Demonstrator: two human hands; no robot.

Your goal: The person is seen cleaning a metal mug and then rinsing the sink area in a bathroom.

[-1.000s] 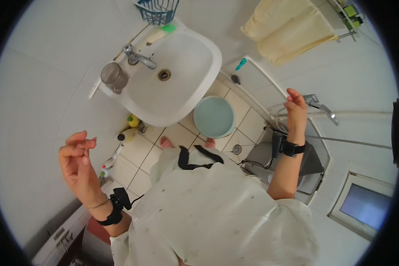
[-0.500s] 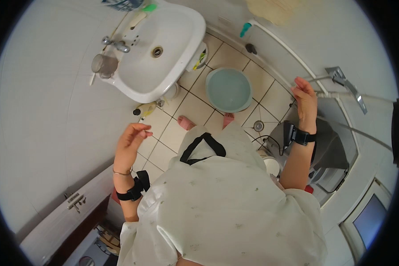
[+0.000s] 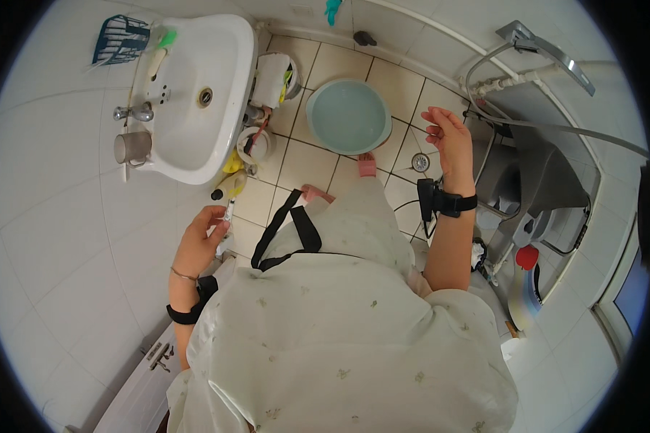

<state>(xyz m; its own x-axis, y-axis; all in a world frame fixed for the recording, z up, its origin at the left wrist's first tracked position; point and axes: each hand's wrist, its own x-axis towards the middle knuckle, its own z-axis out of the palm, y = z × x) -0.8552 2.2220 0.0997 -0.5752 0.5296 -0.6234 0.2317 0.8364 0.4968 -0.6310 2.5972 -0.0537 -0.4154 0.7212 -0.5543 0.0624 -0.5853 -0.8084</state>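
Note:
My left hand (image 3: 201, 239) hangs in the air at the left, thumb and loosely curled fingers apart, with nothing seen in it. Beneath its fingertips, in the picture, is a bottle with yellowish contents and a black cap (image 3: 231, 186). My right hand (image 3: 451, 138) is raised on the right, fingers loosely bent and apart, also holding nothing. Between the hands and farther off, a round pale blue-green basin (image 3: 349, 115) sits on the tiled floor, just ahead of my feet in pink slippers (image 3: 367, 166). Whether it holds water I cannot tell.
A white sink (image 3: 202, 137) with a metal tap (image 3: 133, 113) and a cup (image 3: 133, 147) is at the left. Under it are a bin (image 3: 273, 79) and pipes. To the right are a shower head (image 3: 567, 63), its hose (image 3: 592, 133) and a grey chair (image 3: 549, 180). A floor drain (image 3: 420, 162) is near the basin.
My view has turned and shifted, so the sink and basin appear farther left and my body stands closer to the basin's right side. My left thumb and fingers have parted slightly; both hands remain raised.

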